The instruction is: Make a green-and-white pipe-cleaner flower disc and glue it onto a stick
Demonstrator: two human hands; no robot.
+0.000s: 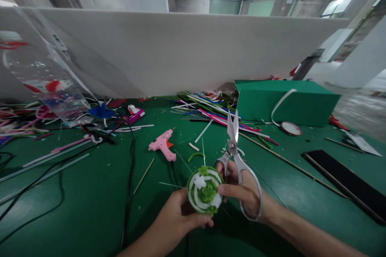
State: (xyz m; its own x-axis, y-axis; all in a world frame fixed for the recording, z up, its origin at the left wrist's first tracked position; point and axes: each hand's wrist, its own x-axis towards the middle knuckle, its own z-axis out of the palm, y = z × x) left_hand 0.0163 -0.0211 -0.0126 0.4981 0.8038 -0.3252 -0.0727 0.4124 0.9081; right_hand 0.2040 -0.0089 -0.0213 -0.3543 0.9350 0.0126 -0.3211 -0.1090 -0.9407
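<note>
A round green and white pipe-cleaner piece (208, 191), coiled in rings with small fuzzy flower shapes on top, sits in my left hand (177, 217), its fingers wrapped round the lower left side. My right hand (241, 190) has metal scissors (233, 144) looped over its fingers, blades slightly apart and pointing away from me. The right thumb or a finger also touches the coiled piece's right edge. Just beyond lie a short green pipe-cleaner offcut (196, 156) and a pink hot glue gun (163, 145).
Pipe cleaners (208, 106) are heaped at the back beside a green box (286, 104). A black phone (346, 180) and a tape roll (291, 128) are on the right. At left stand a plastic bottle (45, 76) and a black cable (130, 176). A white partition (181, 52) rises behind.
</note>
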